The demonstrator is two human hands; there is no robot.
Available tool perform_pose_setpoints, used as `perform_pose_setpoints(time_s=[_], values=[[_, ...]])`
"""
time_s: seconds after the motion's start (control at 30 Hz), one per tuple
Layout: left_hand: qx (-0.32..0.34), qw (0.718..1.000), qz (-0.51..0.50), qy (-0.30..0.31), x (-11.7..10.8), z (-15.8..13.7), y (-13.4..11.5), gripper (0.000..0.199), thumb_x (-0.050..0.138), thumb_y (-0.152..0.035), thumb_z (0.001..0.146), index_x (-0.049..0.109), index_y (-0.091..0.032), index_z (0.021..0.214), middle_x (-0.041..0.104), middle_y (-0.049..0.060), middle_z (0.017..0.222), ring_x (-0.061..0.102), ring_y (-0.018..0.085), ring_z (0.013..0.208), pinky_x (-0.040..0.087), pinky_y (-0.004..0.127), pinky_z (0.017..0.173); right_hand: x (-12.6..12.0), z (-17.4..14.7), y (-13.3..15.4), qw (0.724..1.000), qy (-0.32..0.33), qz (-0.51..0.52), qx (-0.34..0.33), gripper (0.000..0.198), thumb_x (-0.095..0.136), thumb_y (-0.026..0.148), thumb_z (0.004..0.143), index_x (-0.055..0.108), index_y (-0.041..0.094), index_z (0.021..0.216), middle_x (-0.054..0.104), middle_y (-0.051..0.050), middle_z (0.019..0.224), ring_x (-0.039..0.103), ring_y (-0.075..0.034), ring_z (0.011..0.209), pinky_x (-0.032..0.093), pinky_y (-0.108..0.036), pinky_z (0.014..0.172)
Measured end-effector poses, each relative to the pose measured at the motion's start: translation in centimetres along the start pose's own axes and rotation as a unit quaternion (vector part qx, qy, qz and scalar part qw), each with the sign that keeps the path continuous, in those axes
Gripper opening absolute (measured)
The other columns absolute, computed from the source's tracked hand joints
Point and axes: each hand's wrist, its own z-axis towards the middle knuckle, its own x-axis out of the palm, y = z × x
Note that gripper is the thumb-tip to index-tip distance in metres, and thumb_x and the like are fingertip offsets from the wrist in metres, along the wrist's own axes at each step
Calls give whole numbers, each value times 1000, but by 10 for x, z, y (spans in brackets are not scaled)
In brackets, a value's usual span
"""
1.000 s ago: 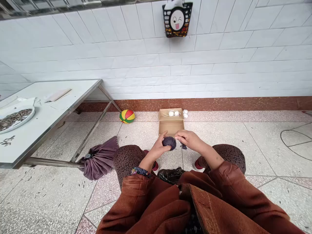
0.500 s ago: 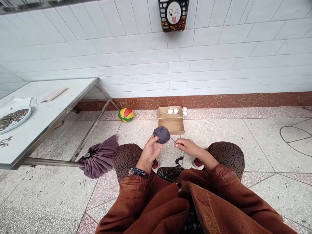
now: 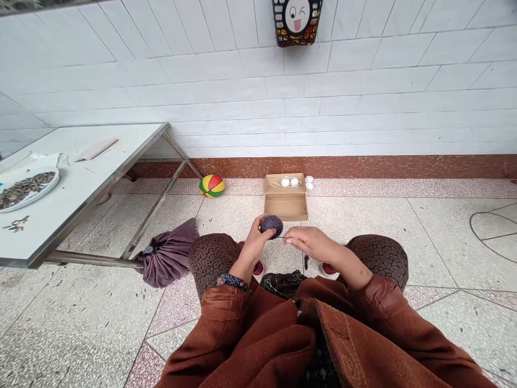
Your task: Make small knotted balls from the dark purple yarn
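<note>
My left hand is closed around a dark purple-grey ball of yarn, held above the floor between my knees. A short strand runs from the ball to my right hand, whose thumb and fingers pinch it just to the right of the ball. Below that hand hangs a dark tuft of yarn. Beyond the ball, an open cardboard box lies on the floor, with white balls of thread in its upper part.
More small white balls sit right of the box. A colourful ball rests near the wall. At left stands a table with a plate of seeds; a purple bag is by its leg. A black basket hangs on the wall.
My left hand has turned and moved slightly right with the yarn ball, its thumb now across the front. My right hand is closer to the ball, and the strand between them looks shorter.
</note>
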Motion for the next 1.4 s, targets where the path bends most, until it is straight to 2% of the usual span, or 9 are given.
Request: perform_pose_setpoints(time_s=[0.13, 0.23, 0.3, 0.53, 0.67, 0.83, 1.07, 1.27, 1.4], values=[[-10, 984, 71, 164, 6, -12, -5, 88, 75, -19, 63, 41, -23, 144, 58, 7, 118, 55, 24, 106, 37, 40, 101, -13, 15, -9, 995, -82, 42, 28, 33, 40, 42, 102, 65, 21, 97, 67, -4, 89, 60, -17, 80, 44, -28, 76], [-19, 960, -7, 278, 10, -23, -14, 89, 71, -17, 66, 38, -27, 148, 58, 7, 124, 53, 25, 112, 37, 39, 102, -6, 16, -30, 984, -120, 87, 97, 32, 41, 42, 101, 63, 20, 93, 61, -1, 76, 55, -15, 68, 43, -26, 69], [-24, 950, -83, 300, 12, -27, -20, 82, 69, -16, 66, 45, -26, 144, 58, 7, 130, 52, 26, 119, 37, 38, 104, 7, 10, -44, 976, -122, 108, 142, 32, 40, 43, 100, 61, 20, 90, 55, 1, 69, 53, -15, 65, 42, -26, 66], [-84, 950, -255, 163, 12, -17, -18, 58, 68, -19, 68, 59, -22, 125, 67, 8, 120, 60, 27, 115, 46, 43, 99, 43, -16, -55, 977, -66, 96, 176, 28, 40, 37, 99, 59, 20, 88, 53, 3, 65, 50, -14, 61, 40, -25, 63], [-145, 943, -296, 48, 10, -5, -7, 35, 69, -18, 68, 65, -20, 102, 71, 6, 103, 64, 23, 100, 51, 41, 92, 37, -16, -41, 989, -43, 52, 134, 25, 42, 33, 100, 60, 20, 88, 59, 0, 73, 54, -15, 68, 42, -26, 68], [-169, 957, -236, 1, 10, -5, 6, 29, 71, -21, 67, 64, -18, 95, 69, 6, 98, 63, 20, 89, 51, 34, 80, 18, -10, -17, 999, -18, 37, 36, 23, 47, 33, 100, 65, 20, 93, 65, -4, 86, 59, -17, 80, 46, -29, 76], [-94, 989, -78, 78, 23, -22, 5, 67, 74, -12, 59, 58, -20, 124, 65, 6, 112, 57, 23, 108, 42, 33, 94, -8, 14, -19, 999, -44, -20, -8, 29, 47, 39, 101, 71, 22, 97, 65, -6, 91, 62, -18, 83, 46, -28, 75], [-126, 956, -174, 200, 24, -35, -15, 68, 69, -11, 61, 59, -25, 127, 63, 7, 123, 58, 25, 113, 44, 37, 94, 13, 8, -61, 988, -109, 71, 82, 26, 50, 35, 98, 69, 19, 88, 68, -4, 85, 62, -18, 82, 47, -30, 79], [-131, 945, -238, 184, 25, -33, -19, 53, 70, -17, 62, 64, -22, 115, 67, 9, 117, 60, 28, 114, 49, 39, 92, 34, -7, -72, 981, -108, 82, 136, 23, 48, 30, 96, 66, 19, 88, 68, -4, 86, 62, -18, 81, 48, -30, 77]])
